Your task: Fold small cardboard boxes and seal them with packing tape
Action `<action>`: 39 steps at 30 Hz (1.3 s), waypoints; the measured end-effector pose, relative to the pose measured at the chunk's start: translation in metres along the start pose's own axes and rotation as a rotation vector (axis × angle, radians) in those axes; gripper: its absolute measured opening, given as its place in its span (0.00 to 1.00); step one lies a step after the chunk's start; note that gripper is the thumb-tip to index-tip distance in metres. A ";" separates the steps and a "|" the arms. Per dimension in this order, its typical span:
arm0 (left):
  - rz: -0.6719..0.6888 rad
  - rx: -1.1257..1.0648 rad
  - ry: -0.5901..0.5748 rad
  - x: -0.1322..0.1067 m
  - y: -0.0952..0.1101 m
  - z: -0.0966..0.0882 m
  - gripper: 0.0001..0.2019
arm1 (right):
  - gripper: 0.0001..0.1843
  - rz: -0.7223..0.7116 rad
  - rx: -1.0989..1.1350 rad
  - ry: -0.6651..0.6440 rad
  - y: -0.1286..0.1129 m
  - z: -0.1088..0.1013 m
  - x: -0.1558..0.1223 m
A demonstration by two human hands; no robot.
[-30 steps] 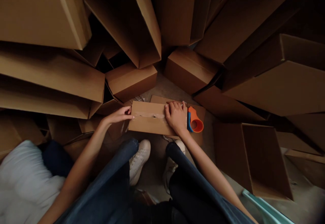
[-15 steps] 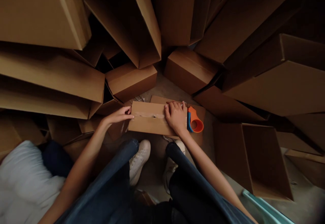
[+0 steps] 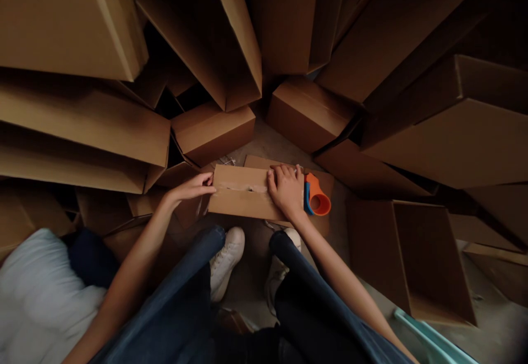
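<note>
A small closed cardboard box [image 3: 243, 202] lies in front of my shoes, with a strip of clear tape and a small dark gap along its top seam. At the box's left end, my left hand [image 3: 192, 188] is closed on the edge, thumb and curled fingers against it. My right hand [image 3: 285, 191] lies flat on the top near the right end, fingers spread. Just right of that hand is an orange and blue tape dispenser [image 3: 317, 194]. It sits on a flat cardboard piece [image 3: 324, 224] that reaches partly under the box.
Cardboard boxes surround me, among them a small box [image 3: 216, 130] ahead left, another [image 3: 311, 111] ahead right and an open box [image 3: 412, 265] at right. A pale cushion-like bundle [image 3: 45, 276] lies at left. A teal plastic edge [image 3: 429, 334] shows lower right.
My left thumb has shifted very slightly left at the box's end. The right hand, the box and the tape dispenser have stayed in place.
</note>
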State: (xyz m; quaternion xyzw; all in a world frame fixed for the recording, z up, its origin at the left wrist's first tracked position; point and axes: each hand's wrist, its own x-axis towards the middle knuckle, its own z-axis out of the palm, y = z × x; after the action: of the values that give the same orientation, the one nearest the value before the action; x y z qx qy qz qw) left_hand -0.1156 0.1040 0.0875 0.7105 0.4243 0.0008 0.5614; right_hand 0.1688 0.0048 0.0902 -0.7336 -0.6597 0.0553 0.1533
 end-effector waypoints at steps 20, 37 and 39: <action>-0.105 0.068 0.106 -0.005 0.013 0.010 0.21 | 0.22 0.002 0.006 0.010 0.001 0.001 -0.001; -0.351 0.219 0.274 -0.007 0.041 0.022 0.27 | 0.23 0.015 0.021 -0.010 0.001 0.002 0.000; -0.344 0.167 0.265 -0.007 0.039 0.022 0.29 | 0.23 0.016 0.021 -0.013 0.000 0.002 0.000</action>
State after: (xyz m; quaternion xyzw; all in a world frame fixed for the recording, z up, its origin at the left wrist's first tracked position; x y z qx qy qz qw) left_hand -0.0860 0.0823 0.1137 0.6655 0.6077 -0.0369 0.4318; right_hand 0.1688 0.0050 0.0886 -0.7370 -0.6541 0.0683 0.1561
